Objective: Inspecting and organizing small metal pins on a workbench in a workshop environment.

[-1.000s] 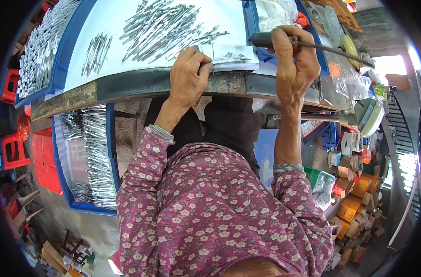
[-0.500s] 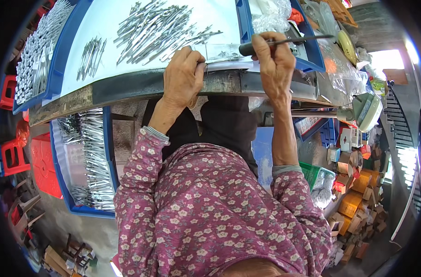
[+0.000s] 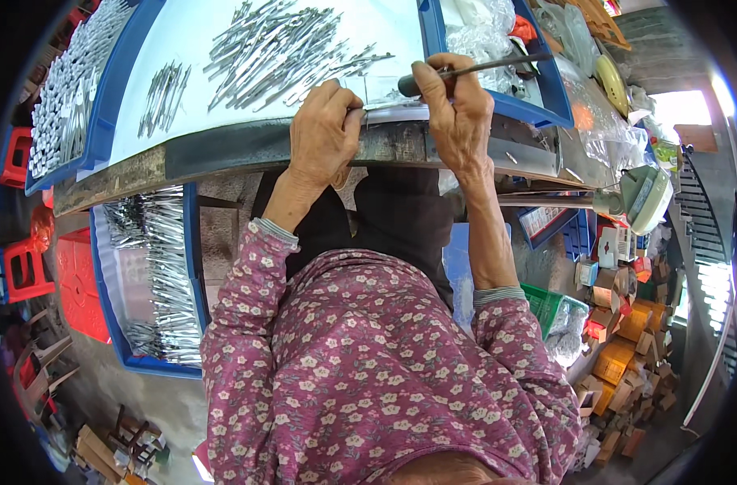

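Observation:
My left hand [image 3: 326,129] is closed in a pinch at the table's front edge. What its fingertips hold is hidden; a thin dark line shows just beside them. My right hand [image 3: 459,113] is wrapped round a screwdriver [image 3: 498,65], its dark handle pointing left toward my left hand and its long thin shaft sticking out to the right. Beyond my left hand, many slim metal rods [image 3: 275,52] lie in a loose heap on a white sheet [image 3: 195,36]. A smaller bunch of rods [image 3: 165,99] sits to the left.
A blue tray [image 3: 102,121] of white-ended rods stands at the left. Another blue tray [image 3: 195,283] of metal rods is below table level. At the right, a blue bin [image 3: 526,111] holds clear plastic bags. A pale green lamp-like head [image 3: 647,198] juts out beside the table.
My right hand has moved left with the screwdriver, bringing its handle nearer my left hand. My left hand stays pinched in nearly the same place.

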